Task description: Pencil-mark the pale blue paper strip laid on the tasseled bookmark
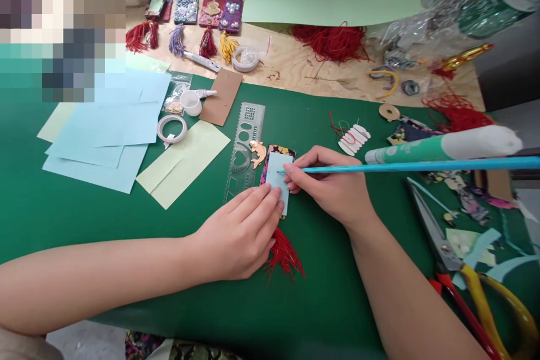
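Note:
A small light-blue paper strip [276, 164] lies on a floral fabric-covered rectangle [282, 149], whose dark patterned edges show at the top and left. My left hand [240, 230] rests flat on the paper's lower part, fingers stretched out and holding nothing. In my right hand [333, 183] a long blue pencil [405, 166] is pinched, its tip touching the paper or just over it. Below the rectangle a red tassel [286, 256] spreads out, partly hidden by my left hand. A clear ruler [244, 135] and a gold-coloured fish charm [258, 153] lie just left of the paper.
Scissors [442, 247], paper scraps and a glue stick [447, 145] lie at right. A thread card [354, 139] is beyond my right hand. Paper sheets [105, 118] and a tape roll [172, 129] sit left. Decorated tasselled pieces [187, 4] line the back.

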### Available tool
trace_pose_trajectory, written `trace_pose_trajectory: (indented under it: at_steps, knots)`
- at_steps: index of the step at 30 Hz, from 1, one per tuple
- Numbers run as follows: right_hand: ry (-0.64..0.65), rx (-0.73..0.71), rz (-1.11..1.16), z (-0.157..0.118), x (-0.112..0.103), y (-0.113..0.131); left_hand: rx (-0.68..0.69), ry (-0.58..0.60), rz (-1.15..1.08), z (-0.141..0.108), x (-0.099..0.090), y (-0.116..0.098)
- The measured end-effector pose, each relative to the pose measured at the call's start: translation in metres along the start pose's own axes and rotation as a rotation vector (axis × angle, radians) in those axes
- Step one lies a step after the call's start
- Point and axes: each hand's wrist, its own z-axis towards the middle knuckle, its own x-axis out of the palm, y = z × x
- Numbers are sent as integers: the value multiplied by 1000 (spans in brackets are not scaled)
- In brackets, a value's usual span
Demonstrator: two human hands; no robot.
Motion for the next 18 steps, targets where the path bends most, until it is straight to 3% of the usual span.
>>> trace_pose_trajectory:
  at_steps: [6, 13, 18]
  knots:
    - [77, -44, -10, 3, -2, -3, 2, -7, 16, 0, 1, 0]
    - [18, -7, -4, -1, 1, 2, 5, -15, 6, 1, 0, 0]
    - [47, -29, -13, 1, -1, -1, 6, -4, 19, 0, 0, 1]
